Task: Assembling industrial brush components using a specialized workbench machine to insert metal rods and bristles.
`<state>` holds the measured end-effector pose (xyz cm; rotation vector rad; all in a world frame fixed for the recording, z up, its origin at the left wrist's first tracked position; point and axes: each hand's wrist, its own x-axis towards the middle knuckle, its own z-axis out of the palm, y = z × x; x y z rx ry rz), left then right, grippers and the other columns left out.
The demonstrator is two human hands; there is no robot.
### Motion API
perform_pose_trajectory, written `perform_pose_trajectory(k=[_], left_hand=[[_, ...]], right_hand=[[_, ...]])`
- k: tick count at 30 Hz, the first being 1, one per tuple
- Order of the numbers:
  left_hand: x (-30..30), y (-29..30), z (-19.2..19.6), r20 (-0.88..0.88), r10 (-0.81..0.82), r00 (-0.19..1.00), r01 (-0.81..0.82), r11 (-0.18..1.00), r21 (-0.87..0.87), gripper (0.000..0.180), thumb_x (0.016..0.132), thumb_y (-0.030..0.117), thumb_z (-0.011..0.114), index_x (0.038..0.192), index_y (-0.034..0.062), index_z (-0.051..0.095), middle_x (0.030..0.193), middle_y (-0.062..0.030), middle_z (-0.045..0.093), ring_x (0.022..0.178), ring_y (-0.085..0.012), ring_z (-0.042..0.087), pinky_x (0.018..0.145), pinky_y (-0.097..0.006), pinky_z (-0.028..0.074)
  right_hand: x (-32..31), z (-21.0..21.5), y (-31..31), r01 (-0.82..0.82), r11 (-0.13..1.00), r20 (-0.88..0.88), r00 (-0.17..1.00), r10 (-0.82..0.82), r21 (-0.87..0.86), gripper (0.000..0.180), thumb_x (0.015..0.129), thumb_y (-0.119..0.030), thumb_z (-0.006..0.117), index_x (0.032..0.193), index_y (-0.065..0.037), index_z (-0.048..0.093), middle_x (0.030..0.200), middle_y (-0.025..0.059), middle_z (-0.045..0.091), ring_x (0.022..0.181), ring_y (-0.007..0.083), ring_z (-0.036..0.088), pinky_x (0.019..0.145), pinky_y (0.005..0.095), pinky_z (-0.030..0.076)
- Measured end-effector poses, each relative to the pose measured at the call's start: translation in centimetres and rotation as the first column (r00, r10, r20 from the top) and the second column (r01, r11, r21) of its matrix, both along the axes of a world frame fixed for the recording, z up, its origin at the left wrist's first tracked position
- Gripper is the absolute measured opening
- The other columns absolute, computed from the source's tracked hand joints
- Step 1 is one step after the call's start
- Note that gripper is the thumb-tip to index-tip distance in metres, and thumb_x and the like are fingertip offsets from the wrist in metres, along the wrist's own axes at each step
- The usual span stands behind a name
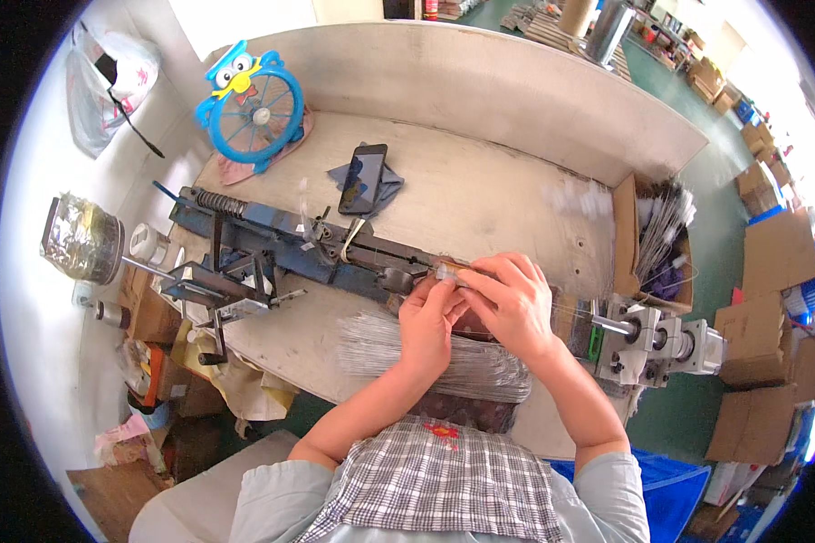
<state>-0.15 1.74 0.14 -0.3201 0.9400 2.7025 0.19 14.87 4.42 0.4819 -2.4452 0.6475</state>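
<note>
Close together over the near edge of the bench, my left hand (pixel 426 319) and my right hand (pixel 516 300) are both closed, fingertips almost meeting. Between them they pinch a small pale piece (pixel 445 271), too small to name its kind. It sits at the right end of a long blue metal bench fixture (pixel 285 246) with a coil spring at its far left. A dark rounded metal part (pixel 395 280) is just left of my left fingertips. Beneath my wrists lies a thick bundle of thin grey wires (pixel 371 344), partly hidden by my left hand and forearm.
A phone (pixel 363 179) rests on a grey cloth behind the fixture. A blue cartoon fan (pixel 255 116) stands back left. At right are a cardboard box (pixel 625 235) of wires and a motor with a shaft (pixel 666 339). A crank mechanism (pixel 213 294) occupies the left edge.
</note>
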Motion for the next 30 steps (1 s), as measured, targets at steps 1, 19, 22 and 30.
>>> perform_pose_trajectory(k=[1,19,22,30], left_hand=[[-0.1,0.1,0.0,0.000,0.010,1.000,-0.010,1.000,0.005,0.011,0.090,0.009,0.055,0.100,0.0031,0.058,0.099,-0.0078,0.065,0.090,-0.0167,0.064,0.082,-0.031,0.050],[-0.1,0.3,0.5,-0.019,0.011,1.000,-0.012,0.999,-0.037,0.014,0.092,0.010,0.053,0.101,0.0025,0.060,0.096,-0.0052,0.065,0.085,-0.0139,0.064,0.080,-0.029,0.052],[-0.1,0.0,0.0,0.031,0.029,0.999,-0.031,0.999,0.042,0.014,0.092,0.012,0.054,0.101,0.0026,0.060,0.096,-0.0057,0.065,0.085,-0.0144,0.064,0.080,-0.029,0.052],[0.0,0.2,0.6,0.043,0.040,0.998,-0.040,0.999,0.006,0.014,0.092,0.016,0.052,0.097,0.0041,0.058,0.098,-0.0065,0.063,0.090,-0.0153,0.062,0.080,-0.030,0.050]], right_hand=[[-0.2,0.0,0.1,-0.010,1.000,0.000,1.000,0.010,0.005,0.023,0.065,-0.013,0.074,0.088,-0.012,0.070,0.092,0.0011,0.064,0.089,0.0227,0.060,0.075,0.0345,0.049],[0.0,-0.5,-0.2,0.027,0.998,-0.014,1.000,-0.028,-0.054,0.021,0.065,-0.013,0.075,0.086,-0.011,0.070,0.092,0.0009,0.065,0.084,0.0212,0.060,0.069,0.0344,0.048],[0.1,-0.5,-0.5,0.028,0.996,-0.017,0.999,-0.030,-0.081,0.022,0.065,-0.013,0.075,0.087,-0.011,0.070,0.092,0.0008,0.065,0.084,0.0209,0.061,0.069,0.0340,0.048],[0.0,-0.3,-1.1,0.027,0.994,0.011,1.000,-0.026,-0.102,0.021,0.066,-0.013,0.074,0.087,-0.012,0.070,0.093,0.0014,0.064,0.085,0.0213,0.061,0.070,0.0344,0.049]])
